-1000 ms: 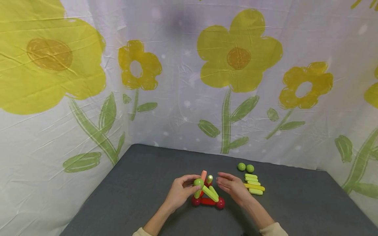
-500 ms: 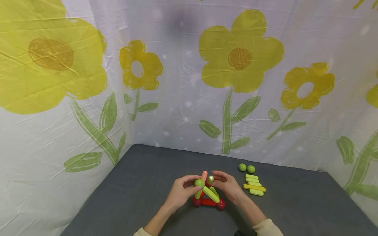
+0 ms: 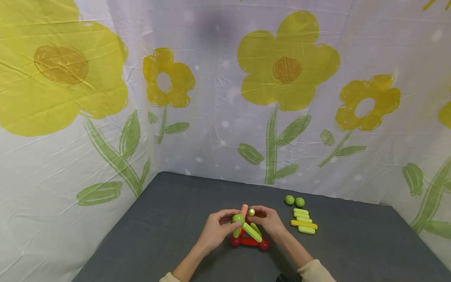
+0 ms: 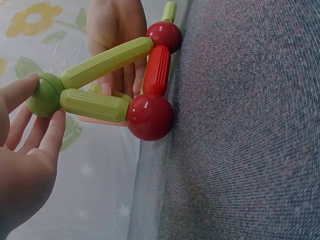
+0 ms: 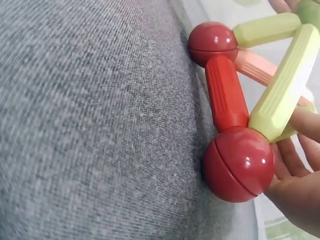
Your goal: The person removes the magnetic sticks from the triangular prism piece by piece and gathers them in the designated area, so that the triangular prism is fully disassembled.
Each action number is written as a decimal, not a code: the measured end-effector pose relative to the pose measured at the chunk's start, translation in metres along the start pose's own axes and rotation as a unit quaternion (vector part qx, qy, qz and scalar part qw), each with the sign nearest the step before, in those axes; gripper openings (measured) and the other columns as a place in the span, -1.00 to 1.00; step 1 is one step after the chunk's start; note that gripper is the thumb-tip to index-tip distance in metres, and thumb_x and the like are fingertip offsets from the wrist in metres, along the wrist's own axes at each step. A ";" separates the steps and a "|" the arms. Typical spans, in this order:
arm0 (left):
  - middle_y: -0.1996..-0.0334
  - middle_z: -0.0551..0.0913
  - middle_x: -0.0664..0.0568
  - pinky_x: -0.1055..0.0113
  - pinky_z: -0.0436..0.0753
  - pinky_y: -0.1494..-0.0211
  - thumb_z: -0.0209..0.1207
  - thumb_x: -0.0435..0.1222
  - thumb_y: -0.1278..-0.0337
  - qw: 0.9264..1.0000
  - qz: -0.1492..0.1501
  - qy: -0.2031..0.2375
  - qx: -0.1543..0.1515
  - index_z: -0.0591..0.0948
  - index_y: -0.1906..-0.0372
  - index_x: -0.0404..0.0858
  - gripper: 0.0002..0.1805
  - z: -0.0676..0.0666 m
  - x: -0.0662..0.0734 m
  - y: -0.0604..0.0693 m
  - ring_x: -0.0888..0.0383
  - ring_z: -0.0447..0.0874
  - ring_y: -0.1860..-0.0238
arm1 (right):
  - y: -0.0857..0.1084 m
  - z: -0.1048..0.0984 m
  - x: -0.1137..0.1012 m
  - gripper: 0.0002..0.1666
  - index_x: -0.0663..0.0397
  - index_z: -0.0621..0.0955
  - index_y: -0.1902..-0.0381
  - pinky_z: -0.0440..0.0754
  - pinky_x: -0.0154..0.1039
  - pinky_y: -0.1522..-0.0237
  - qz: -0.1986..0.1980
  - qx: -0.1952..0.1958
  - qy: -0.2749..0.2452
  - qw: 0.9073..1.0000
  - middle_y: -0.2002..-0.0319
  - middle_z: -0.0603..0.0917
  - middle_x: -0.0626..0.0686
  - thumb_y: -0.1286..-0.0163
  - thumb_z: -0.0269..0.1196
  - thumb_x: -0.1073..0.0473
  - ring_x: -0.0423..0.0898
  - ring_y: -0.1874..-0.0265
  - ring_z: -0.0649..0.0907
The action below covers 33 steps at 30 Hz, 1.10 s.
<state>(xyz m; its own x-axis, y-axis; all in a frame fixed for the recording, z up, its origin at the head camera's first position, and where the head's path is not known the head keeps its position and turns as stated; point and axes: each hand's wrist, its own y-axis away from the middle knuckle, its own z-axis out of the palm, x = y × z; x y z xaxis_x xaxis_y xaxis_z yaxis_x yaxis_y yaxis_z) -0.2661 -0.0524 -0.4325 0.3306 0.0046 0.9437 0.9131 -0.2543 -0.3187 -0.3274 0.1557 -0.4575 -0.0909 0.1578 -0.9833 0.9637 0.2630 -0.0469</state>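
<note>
On the dark grey table stands a small frame of ball-and-stick pieces. Its base has dark red balls and a red rod. Light green rods slope up from the base to a green ball. My left hand pinches that ball between thumb and fingers. At the frame's far right corner my right hand pinches a raised light green rod with a pale end, near its top. A pink rod leans up between the hands. Fingers partly hide the frame's back.
To the right on the table lie two loose green balls. Several light green rods and one longer yellow rod lie in a row before them. A flower-printed cloth hangs behind and at the sides.
My right hand has moved left, from beside the frame to the raised light green rod, and its fingers have closed on it. The left hand keeps its hold on the green ball.
</note>
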 end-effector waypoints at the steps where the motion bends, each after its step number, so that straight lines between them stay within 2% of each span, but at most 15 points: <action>1: -0.02 0.57 -0.24 0.27 0.58 -0.04 0.26 -0.42 -0.16 1.000 0.001 0.001 0.000 0.55 -0.08 -0.48 -0.61 0.000 0.004 0.001 -0.15 0.53 -0.08 | 0.000 0.000 0.000 -0.56 0.38 0.53 -0.09 0.57 -0.04 -0.02 -0.001 0.002 0.002 1.000 0.08 0.63 0.15 -0.28 0.30 0.31 0.07 0.05 0.60; 6: 0.00 0.58 -0.26 0.28 0.58 -0.04 0.25 -0.44 -0.15 1.000 -0.001 -0.006 0.003 0.55 -0.06 -0.52 -0.63 0.001 0.018 0.005 -0.20 0.53 -0.07 | -0.001 0.001 0.004 -0.58 0.37 0.52 -0.08 0.57 -0.04 -0.01 0.007 0.027 -0.017 0.999 0.10 0.61 0.16 -0.32 0.28 0.24 0.06 0.07 0.60; 14: -0.02 0.58 -0.19 0.28 0.58 -0.02 0.28 -0.41 -0.14 1.000 -0.005 0.003 0.004 0.56 -0.08 -0.45 -0.60 0.000 -0.008 -0.002 -0.12 0.54 -0.08 | -0.007 0.001 0.012 -0.55 0.39 0.47 -0.13 0.61 -0.11 0.08 0.025 0.076 -0.066 0.995 0.15 0.59 0.14 -0.35 0.24 0.26 0.00 0.15 0.62; 20: -0.02 0.59 -0.12 0.29 0.57 -0.05 0.30 -0.32 -0.13 1.000 -0.011 0.002 0.006 0.57 -0.09 -0.40 -0.58 0.000 -0.011 -0.003 -0.05 0.55 -0.08 | -0.007 0.001 0.013 -0.56 0.38 0.44 -0.15 0.63 -0.12 0.12 0.022 0.084 -0.081 0.993 0.19 0.59 0.15 -0.37 0.22 0.28 -0.01 0.20 0.63; 33: -0.01 0.60 -0.10 0.28 0.56 -0.07 0.30 -0.32 -0.13 1.000 -0.008 -0.004 0.008 0.57 -0.08 -0.40 -0.58 0.001 -0.012 -0.003 -0.02 0.56 -0.07 | -0.004 0.007 0.009 -0.59 0.37 0.41 -0.15 0.63 -0.04 0.11 -0.006 0.092 -0.030 0.995 0.20 0.61 0.22 -0.42 0.15 0.27 0.09 0.21 0.64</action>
<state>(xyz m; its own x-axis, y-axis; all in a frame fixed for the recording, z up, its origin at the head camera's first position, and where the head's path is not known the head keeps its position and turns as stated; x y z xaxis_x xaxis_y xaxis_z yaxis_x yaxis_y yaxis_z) -0.2721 -0.0510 -0.4426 0.3179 0.0165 0.9480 0.9218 -0.2394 -0.3050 -0.3300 0.1499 -0.4678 -0.0927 0.0964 -0.9910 0.9928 0.0845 -0.0846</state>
